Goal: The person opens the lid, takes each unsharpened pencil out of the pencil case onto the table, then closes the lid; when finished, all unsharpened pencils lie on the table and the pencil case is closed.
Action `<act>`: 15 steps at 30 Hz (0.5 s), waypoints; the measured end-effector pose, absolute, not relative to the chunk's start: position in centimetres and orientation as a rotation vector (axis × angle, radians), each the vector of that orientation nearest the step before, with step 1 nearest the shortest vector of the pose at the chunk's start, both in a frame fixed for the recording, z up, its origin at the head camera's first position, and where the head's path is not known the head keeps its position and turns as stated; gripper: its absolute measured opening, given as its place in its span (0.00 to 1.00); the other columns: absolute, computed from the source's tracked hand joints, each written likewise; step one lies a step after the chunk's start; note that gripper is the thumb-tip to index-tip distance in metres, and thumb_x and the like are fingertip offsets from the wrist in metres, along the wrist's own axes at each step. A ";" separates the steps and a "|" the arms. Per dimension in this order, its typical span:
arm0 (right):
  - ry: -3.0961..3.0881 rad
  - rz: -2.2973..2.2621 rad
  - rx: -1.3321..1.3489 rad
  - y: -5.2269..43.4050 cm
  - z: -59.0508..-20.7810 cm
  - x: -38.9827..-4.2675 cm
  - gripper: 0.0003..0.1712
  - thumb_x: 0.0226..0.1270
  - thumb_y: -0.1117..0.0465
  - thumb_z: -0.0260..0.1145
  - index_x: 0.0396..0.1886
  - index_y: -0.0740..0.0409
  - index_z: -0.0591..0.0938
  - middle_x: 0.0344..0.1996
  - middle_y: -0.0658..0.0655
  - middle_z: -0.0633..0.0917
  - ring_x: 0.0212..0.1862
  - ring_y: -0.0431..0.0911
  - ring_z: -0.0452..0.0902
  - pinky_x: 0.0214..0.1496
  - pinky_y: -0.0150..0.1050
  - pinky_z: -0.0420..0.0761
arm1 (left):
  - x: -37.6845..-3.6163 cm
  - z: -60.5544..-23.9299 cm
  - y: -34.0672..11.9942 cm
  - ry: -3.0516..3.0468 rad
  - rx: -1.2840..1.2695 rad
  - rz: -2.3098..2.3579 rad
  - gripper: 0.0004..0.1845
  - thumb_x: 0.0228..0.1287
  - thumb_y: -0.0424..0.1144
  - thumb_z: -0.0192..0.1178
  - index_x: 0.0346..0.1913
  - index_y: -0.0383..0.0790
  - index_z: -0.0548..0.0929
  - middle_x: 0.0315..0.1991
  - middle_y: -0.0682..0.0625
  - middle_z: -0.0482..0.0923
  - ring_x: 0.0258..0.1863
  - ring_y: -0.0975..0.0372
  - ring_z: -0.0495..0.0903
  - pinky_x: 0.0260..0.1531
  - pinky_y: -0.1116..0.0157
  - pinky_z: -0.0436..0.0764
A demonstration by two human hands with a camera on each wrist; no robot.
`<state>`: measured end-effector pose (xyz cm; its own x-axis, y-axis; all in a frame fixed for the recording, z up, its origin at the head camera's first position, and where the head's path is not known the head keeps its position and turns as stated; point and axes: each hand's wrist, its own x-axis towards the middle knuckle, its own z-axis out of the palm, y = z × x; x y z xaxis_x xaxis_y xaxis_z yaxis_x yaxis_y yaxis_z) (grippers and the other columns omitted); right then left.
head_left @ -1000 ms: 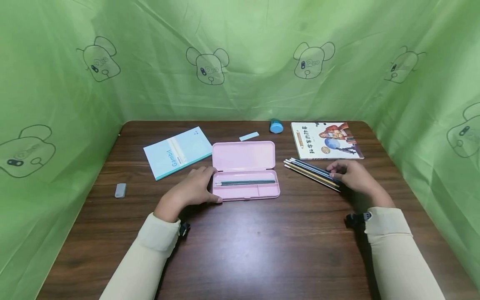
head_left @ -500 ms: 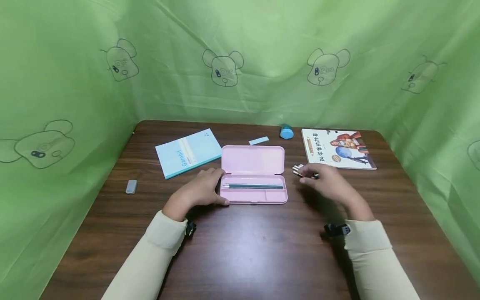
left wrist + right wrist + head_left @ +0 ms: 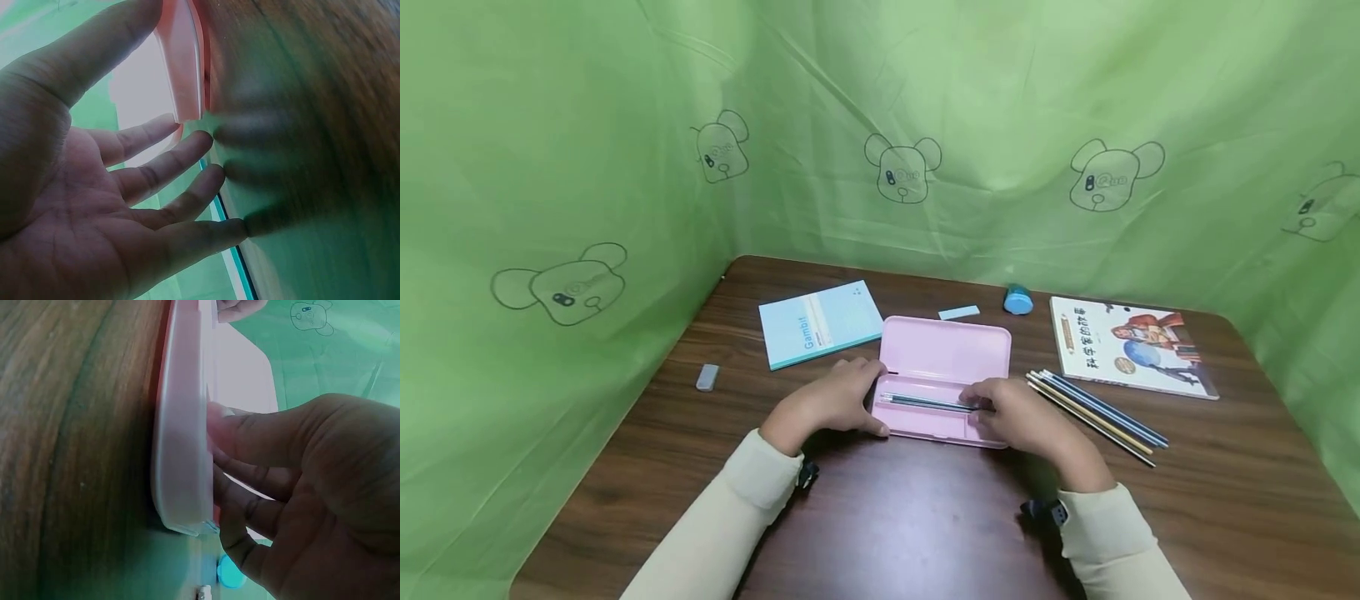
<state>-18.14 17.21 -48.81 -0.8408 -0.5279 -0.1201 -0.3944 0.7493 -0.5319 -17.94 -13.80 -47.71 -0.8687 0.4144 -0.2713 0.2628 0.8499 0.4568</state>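
Dark wood-grain table (image 3: pixel 925 533) boxed in by crinkly green cloth (image 3: pixel 550 167) printed with little bear-head outlines, so the whole setup looks like a tent.

The left hand (image 3: pixel 831 404) sits at the left end of the pink pencil case (image 3: pixel 943 358): fingers spread and mostly straight, fingertips on the tabletop beside the case, thumb along its front corner. The left wrist view shows the open palm and the thumb against the case's rounded pink edge (image 3: pixel 181 69), so it's bracing, not grabbing. The right hand (image 3: pixel 1018 417) is over the right end of the tray, fingers curled at the end of a pencil (image 3: pixel 925 402) lying lengthwise in the case. In the right wrist view the fingertips (image 3: pixel 231 434) are tucked over the smooth plastic rim (image 3: pixel 181 456); looks like a pinch on the pencil end.

The case is a flat rounded rectangle, lid flipped open and lying back. Just right of it is a loose fan of thin pencils (image 3: pixel 1097 408) on the wood, well apart from the hand. Behind those is a glossy picture book (image 3: pixel 1131 346). Behind the case: a pale blue strip (image 3: pixel 958 312) and a small round blue sharpener (image 3: pixel 1018 299). Back left is a light blue "Gambit" notebook (image 3: pixel 820 323), and farther left a small grey eraser (image 3: pixel 707 377).
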 end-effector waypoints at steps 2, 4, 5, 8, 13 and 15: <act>2.676 -0.738 -0.719 17.2 -48.8 -18.2 0.13 0.76 0.70 0.73 0.56 0.58 0.93 0.45 0.53 0.93 0.43 0.45 0.83 0.53 0.49 0.88 | -18.0 -47.6 -13.8 2.665 0.509 0.581 0.49 0.61 0.56 0.85 0.78 0.39 0.74 0.73 0.41 0.78 0.73 0.46 0.74 0.75 0.47 0.77; 2.672 -0.735 -0.715 17.2 -48.8 -18.4 0.13 0.77 0.70 0.72 0.55 0.57 0.93 0.45 0.52 0.93 0.44 0.45 0.83 0.53 0.48 0.88 | -18.0 -47.4 -13.9 2.667 0.511 0.577 0.49 0.61 0.55 0.85 0.78 0.39 0.74 0.73 0.41 0.78 0.73 0.46 0.73 0.76 0.47 0.77; 2.671 -0.732 -0.717 17.1 -48.8 -18.4 0.13 0.77 0.70 0.72 0.55 0.56 0.93 0.44 0.52 0.93 0.44 0.45 0.83 0.54 0.48 0.88 | -18.0 -47.4 -13.9 2.667 0.513 0.576 0.49 0.61 0.56 0.85 0.78 0.38 0.73 0.73 0.41 0.78 0.74 0.45 0.73 0.76 0.47 0.77; 2.671 -0.731 -0.728 17.1 -48.9 -18.5 0.13 0.76 0.71 0.71 0.53 0.55 0.93 0.43 0.51 0.93 0.44 0.43 0.84 0.54 0.48 0.89 | -18.1 -47.3 -13.9 2.663 0.517 0.568 0.49 0.61 0.56 0.85 0.79 0.38 0.73 0.74 0.40 0.77 0.75 0.45 0.73 0.77 0.46 0.76; 2.669 -0.813 -0.727 17.3 -48.9 -18.5 0.13 0.75 0.73 0.72 0.52 0.57 0.94 0.42 0.52 0.93 0.44 0.43 0.86 0.51 0.47 0.89 | -18.0 -47.4 -13.8 2.655 0.518 0.571 0.49 0.62 0.56 0.84 0.79 0.39 0.73 0.75 0.40 0.77 0.74 0.45 0.73 0.77 0.46 0.76; 2.666 -0.854 -0.707 17.6 -48.7 -18.5 0.13 0.75 0.74 0.72 0.51 0.57 0.94 0.43 0.52 0.93 0.44 0.43 0.86 0.51 0.46 0.89 | -18.0 -47.4 -13.8 2.655 0.517 0.580 0.49 0.62 0.56 0.85 0.79 0.39 0.73 0.74 0.40 0.77 0.74 0.45 0.73 0.77 0.46 0.76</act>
<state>-18.53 17.63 -48.74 -0.8499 -0.5193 -0.0898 -0.3705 0.7099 -0.5990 -18.00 -13.78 -47.38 -0.8629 0.4233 -0.2762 0.2695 0.8476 0.4570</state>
